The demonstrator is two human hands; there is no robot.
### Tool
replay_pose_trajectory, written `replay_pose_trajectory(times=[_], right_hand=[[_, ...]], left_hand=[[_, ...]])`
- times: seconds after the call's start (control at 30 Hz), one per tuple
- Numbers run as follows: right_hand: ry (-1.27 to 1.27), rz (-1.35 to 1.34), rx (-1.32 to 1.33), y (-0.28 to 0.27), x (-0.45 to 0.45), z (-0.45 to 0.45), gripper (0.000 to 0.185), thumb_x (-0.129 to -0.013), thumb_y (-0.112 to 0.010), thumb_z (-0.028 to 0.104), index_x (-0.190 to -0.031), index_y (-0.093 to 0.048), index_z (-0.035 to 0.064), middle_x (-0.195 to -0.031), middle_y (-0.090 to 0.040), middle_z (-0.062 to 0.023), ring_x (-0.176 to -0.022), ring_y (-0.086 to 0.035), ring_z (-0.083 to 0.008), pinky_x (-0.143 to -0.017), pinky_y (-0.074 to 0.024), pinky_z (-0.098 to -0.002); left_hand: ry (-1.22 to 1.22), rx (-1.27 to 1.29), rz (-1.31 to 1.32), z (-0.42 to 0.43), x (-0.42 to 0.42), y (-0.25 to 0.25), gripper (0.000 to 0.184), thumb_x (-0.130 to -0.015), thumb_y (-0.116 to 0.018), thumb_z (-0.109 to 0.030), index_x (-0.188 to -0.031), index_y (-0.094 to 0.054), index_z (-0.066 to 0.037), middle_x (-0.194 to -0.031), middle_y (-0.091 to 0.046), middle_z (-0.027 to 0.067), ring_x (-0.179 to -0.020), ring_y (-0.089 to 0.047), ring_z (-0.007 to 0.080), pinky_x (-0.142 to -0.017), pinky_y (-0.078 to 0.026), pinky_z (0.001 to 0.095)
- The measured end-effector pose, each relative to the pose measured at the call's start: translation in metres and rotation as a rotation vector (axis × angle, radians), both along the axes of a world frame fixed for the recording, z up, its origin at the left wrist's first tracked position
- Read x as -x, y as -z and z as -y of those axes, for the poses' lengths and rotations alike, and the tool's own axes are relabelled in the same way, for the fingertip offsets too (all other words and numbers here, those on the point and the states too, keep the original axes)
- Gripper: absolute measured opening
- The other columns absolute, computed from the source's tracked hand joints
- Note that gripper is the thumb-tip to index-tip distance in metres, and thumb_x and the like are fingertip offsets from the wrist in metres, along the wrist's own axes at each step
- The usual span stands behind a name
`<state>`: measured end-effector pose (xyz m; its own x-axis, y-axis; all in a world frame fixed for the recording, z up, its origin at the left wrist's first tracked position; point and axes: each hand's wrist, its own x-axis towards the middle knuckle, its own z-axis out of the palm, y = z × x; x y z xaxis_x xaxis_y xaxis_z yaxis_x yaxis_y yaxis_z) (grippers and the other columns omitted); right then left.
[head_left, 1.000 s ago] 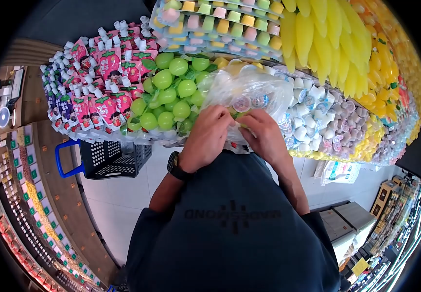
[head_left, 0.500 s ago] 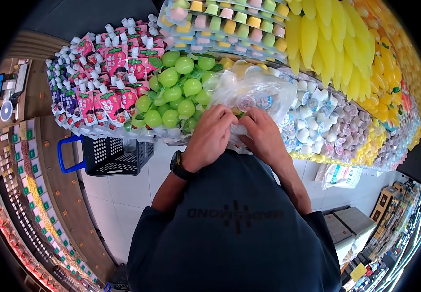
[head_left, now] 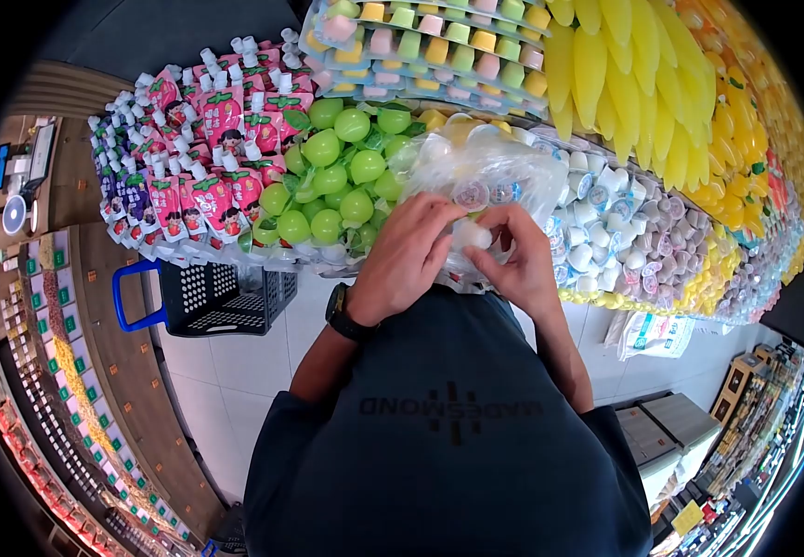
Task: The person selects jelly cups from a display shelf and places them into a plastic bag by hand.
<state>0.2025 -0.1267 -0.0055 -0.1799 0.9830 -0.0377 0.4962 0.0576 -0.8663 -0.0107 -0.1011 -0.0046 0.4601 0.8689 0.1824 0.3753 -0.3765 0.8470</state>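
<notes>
A clear plastic bag (head_left: 523, 167) with several small jelly cups inside lies over the goods at the centre. My left hand (head_left: 409, 243), with a black watch at its wrist, rests at the bag's near edge, its curled fingers on the plastic. Across from it, my right hand (head_left: 518, 255) pinches a whitish, rounded bit (head_left: 472, 234) between thumb and fingers; whether it is a cup or bunched plastic is unclear. Green round jellies (head_left: 339, 176) lie left of the bag, white cups (head_left: 597, 209) right of it.
Pink pouches (head_left: 221, 200) are piled at the left, yellow banana-shaped packs (head_left: 615, 84) at the upper right. A black basket with a blue handle (head_left: 212, 302) stands below the display's left side. White bags (head_left: 653, 334) and grey boxes (head_left: 667, 422) are at the lower right.
My hands have moved slightly apart, and the right fingers have spread around the whitish bit, which now shows between them. The view has shifted a little.
</notes>
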Motion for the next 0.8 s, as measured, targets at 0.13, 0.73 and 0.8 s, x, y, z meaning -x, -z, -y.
replay_pose_trajectory(times=[0.13,0.73,0.8], right_hand=[[0.096,-0.385,0.015,0.007,0.002,-0.001,0.033,-0.087,-0.082,0.001,-0.111,-0.06,0.0039,-0.115,-0.065,-0.0057,-0.09,-0.062,-0.0115,-0.08,-0.0512,-0.0288],[0.013,-0.701,0.081,-0.002,-0.002,-0.004,0.041,-0.097,-0.075,0.004,-0.136,-0.06,0.0009,-0.127,-0.065,-0.0075,-0.102,-0.066,-0.0132,-0.094,-0.0528,-0.029],[-0.011,-0.707,0.072,-0.007,0.001,-0.003,0.042,-0.098,-0.074,0.004,-0.137,-0.06,0.0005,-0.128,-0.065,-0.0075,-0.101,-0.066,-0.0131,-0.094,-0.0527,-0.0287]], left_hand=[[0.048,0.064,0.081,-0.004,-0.002,-0.008,0.05,-0.093,-0.067,-0.008,-0.142,-0.056,-0.005,-0.119,-0.059,0.0172,-0.112,-0.06,0.0385,-0.1,-0.048,0.0446],[-0.075,0.11,0.125,-0.002,-0.006,-0.023,0.059,-0.085,-0.084,-0.009,-0.136,-0.055,-0.006,-0.113,-0.059,0.0139,-0.101,-0.063,0.033,-0.085,-0.051,0.0414],[-0.076,0.039,0.107,-0.001,-0.009,-0.022,0.059,-0.085,-0.083,-0.009,-0.137,-0.055,-0.006,-0.113,-0.058,0.0146,-0.101,-0.063,0.0341,-0.085,-0.052,0.0419]])
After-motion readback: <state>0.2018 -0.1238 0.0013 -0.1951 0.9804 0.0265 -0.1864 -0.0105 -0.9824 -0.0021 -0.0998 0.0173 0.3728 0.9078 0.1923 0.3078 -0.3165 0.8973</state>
